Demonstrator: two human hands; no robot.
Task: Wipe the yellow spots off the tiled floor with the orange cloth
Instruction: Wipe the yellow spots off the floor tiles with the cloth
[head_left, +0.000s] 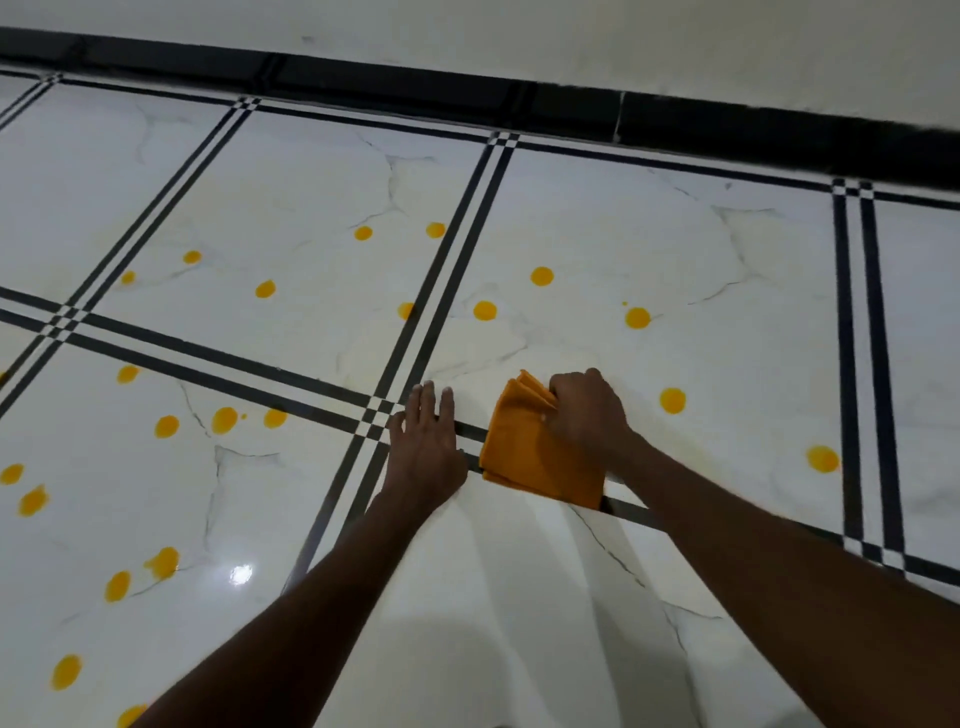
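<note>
A folded orange cloth (524, 452) lies on the white tiled floor (675, 234) across a black grout band. My right hand (587, 410) presses down on the cloth's upper right part, fingers curled over its edge. Just left of the cloth, my left hand (426, 441) rests flat on the floor with its fingers apart and nothing in it. Several round yellow spots dot the tiles: one (672, 400) close to the right of my right hand, others (484, 310) farther ahead, and many (224, 420) on the tiles to the left.
A black skirting strip (727, 122) runs along the foot of a pale wall at the top. Double black lines (447, 249) divide the glossy tiles. A bright light reflection (240, 573) shows on the lower left tile.
</note>
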